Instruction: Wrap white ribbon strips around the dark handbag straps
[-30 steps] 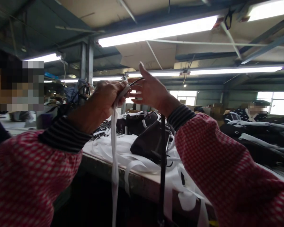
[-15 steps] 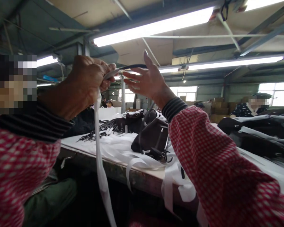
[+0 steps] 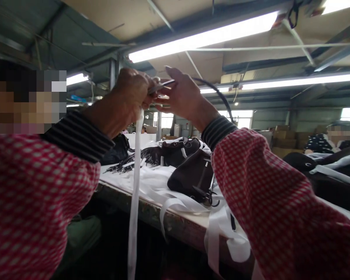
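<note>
My left hand (image 3: 132, 88) is closed on a narrow dark strap (image 3: 218, 91) and a white strip (image 3: 135, 175). The strip hangs from it past the table edge. Close beside it is my right hand (image 3: 182, 93), its thumb raised and its fingers stretched toward the left fingertips. The strap runs past the right palm and arcs down behind that wrist; whether the palm touches it I cannot tell. Below the hands, a black bag (image 3: 189, 175) with a zip and metal fittings lies on the table among loose white strips (image 3: 181, 204).
The white-topped table (image 3: 116, 182) holds more black bags (image 3: 175, 151) and a heap of dark straps (image 3: 128, 163). At right lie other black bags (image 3: 338, 179) with white strips. One person (image 3: 23, 101) is close at left, another (image 3: 323, 142) at the far right.
My view has shifted, and my left hand appears farther right. The hands are closer together, and the dark strap now arcs out beyond my right wrist.
</note>
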Demonstrator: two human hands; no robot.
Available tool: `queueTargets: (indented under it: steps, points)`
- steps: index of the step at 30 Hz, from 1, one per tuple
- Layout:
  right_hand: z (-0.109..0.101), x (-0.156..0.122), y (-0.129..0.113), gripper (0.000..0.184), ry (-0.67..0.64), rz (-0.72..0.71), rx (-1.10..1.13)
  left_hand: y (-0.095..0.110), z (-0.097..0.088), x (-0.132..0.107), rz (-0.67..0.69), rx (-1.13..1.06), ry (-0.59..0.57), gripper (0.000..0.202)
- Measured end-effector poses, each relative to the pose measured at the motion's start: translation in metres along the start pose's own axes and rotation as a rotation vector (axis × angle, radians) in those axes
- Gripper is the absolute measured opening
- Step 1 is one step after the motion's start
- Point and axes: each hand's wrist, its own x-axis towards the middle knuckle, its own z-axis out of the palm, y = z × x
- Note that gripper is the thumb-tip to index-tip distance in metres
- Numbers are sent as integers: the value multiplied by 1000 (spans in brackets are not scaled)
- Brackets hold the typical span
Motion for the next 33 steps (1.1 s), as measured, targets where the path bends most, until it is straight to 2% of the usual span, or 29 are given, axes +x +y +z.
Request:
queueTargets:
  steps: [2, 4, 6, 9, 13, 15, 17, 19, 21, 23, 25, 27, 30, 33]
  points:
    - [-27, -8, 2, 41, 115, 24, 109, -19, -16, -9, 24, 68, 42, 34]
    - [-52, -14, 2, 35, 256, -30, 141, -37, -32, -20, -19, 68, 23, 29]
    - [-66, -13, -2, 31, 265, -71, 119, -47, -40, -27, -119, 31, -47, 23]
    - [-58, -3, -13, 27, 99, -67, 63, -37, -33, -25, -206, -74, -70, 19]
    - [-18, 11, -18, 33, -84, 56, 47, -4, -1, -4, -218, -232, -16, 24]
    - [-3, 12, -13, 41, -118, 109, 36, 3, 13, 5, -154, -236, -6, 26]
    - [1, 10, -7, 43, -70, 118, 37, -2, 19, 8, -68, -203, 21, 26]
    - [-5, 7, -4, 35, 90, 87, 43, -19, 16, 2, -21, -164, 70, 26]
    - [-17, 5, -5, 29, 277, 50, 33, -42, 6, -10, -12, -127, 90, 24]
    - [-28, 4, -10, 34, 420, 21, 32, -65, -4, -24, -14, -104, 94, 21]
    - [-35, 5, -17, 40, 498, 4, 66, -83, -8, -35, -27, -104, 104, 19]
    - [-37, 9, -25, 39, 555, -33, 121, -92, -7, -42, -50, -128, 119, 19]
    - [-38, 18, -37, 43, 540, -103, 139, -88, 2, -43, -124, -191, 99, 21]
    - [-37, 27, -49, 53, 365, -89, 30, -66, 11, -35, -204, -274, 58, 18]
